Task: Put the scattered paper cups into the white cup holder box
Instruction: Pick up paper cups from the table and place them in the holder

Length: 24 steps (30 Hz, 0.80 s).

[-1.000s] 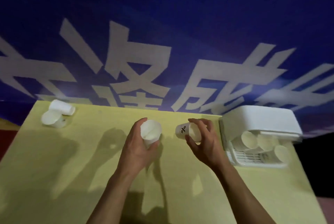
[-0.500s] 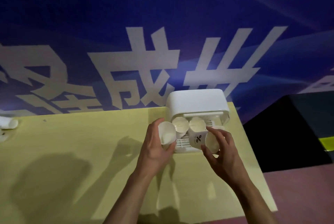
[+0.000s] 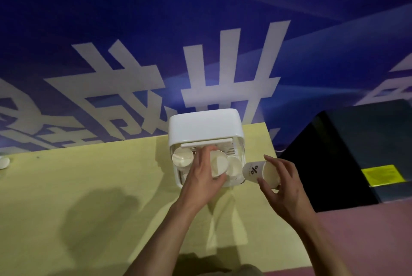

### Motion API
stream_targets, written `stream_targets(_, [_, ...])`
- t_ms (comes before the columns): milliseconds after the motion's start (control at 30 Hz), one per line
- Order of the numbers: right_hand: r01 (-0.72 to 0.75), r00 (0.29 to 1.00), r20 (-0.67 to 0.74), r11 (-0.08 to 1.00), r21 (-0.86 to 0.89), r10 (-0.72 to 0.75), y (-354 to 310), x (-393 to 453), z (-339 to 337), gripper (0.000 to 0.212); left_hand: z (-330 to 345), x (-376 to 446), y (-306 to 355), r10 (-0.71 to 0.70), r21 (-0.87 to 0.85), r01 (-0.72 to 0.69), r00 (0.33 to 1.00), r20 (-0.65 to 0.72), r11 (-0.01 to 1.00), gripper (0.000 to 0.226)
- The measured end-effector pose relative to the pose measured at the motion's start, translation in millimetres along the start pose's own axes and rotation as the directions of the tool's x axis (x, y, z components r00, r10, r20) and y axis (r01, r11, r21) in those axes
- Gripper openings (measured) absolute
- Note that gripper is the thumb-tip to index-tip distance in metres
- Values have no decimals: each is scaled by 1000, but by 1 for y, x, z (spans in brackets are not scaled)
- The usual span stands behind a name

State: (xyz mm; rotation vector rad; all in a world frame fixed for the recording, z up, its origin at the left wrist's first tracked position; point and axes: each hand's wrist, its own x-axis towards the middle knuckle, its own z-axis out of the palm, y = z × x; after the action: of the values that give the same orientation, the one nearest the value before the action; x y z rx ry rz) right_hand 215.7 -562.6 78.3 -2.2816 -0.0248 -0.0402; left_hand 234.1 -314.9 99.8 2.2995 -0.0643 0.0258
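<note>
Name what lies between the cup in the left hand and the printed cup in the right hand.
One open-mouthed paper cup already lying in the white holder box, seen in the head view.

The scene is dim, with a cool blue cast over the wall (image 3: 200, 19) and a duller yellow on the tabletop (image 3: 78, 186). Light comes from behind and above — both arms throw long, soft-edged shadows forward across the tabletop, and a broad rounded shadow (image 3: 100, 215) lies to the left of the left hand (image 3: 204, 175). The white cup holder box (image 3: 205, 126) is the brightest thing, its top mildly glaring. Straight lines bow toward the edges — wide-angle distortion. Detail is soft and smeared throughout.
</note>
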Motion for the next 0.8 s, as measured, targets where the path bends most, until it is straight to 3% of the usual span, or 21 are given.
stream_targets(233, [-5,1000,11,1000,3,5,30,6,-21,59,56,15,7,50,112,-57,997,67,992,72])
stream_targets(567, [-51,997,54,998,26,50,53,12,-24,59,88,28,-17,-20,183,-3,992,123,983,76])
stream_targets(800, [11,996,89,1000,30,-14,45,26,-13,58,101,31,-38,-265,342,166,927,266,925,85])
